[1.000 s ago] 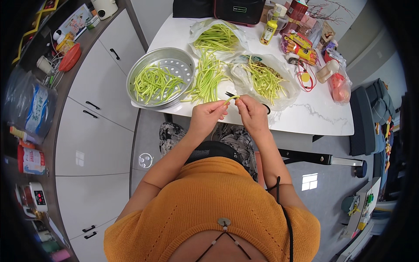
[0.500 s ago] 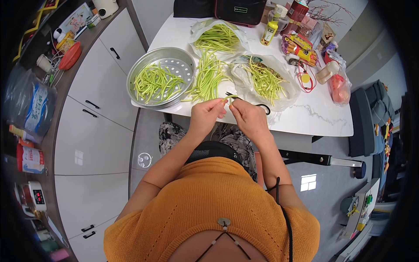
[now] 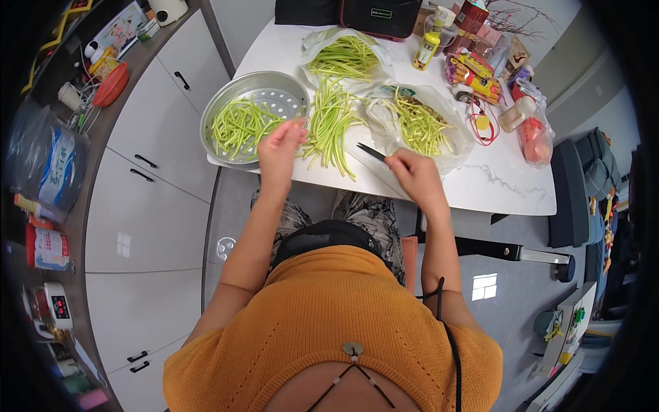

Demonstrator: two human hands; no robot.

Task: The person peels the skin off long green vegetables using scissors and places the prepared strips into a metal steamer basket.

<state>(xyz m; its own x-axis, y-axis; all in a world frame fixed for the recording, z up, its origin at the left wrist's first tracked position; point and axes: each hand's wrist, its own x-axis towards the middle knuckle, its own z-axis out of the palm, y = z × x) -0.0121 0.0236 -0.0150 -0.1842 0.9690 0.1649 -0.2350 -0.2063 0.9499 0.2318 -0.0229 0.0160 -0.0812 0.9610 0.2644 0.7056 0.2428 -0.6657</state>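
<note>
Steamer tray [image 3: 274, 84] sits leftmost on the white table [image 3: 508, 189], its cut green stems [image 3: 240, 125] lying every which way. Left hand [image 3: 280, 147] hovers at the tray's right rim, fingers pinched, perhaps on a short piece, hard to tell. Right of the tray, long stems [image 3: 329, 123] run lengthwise away from the person. Right hand [image 3: 414, 175] grips a dark knife [image 3: 374, 152], pointing back toward the tray.

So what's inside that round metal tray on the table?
The perforated metal tray holds a loose heap of cut green stems on its left side. Bare holes show at the right; the left hand hides part of the near rim.
</note>
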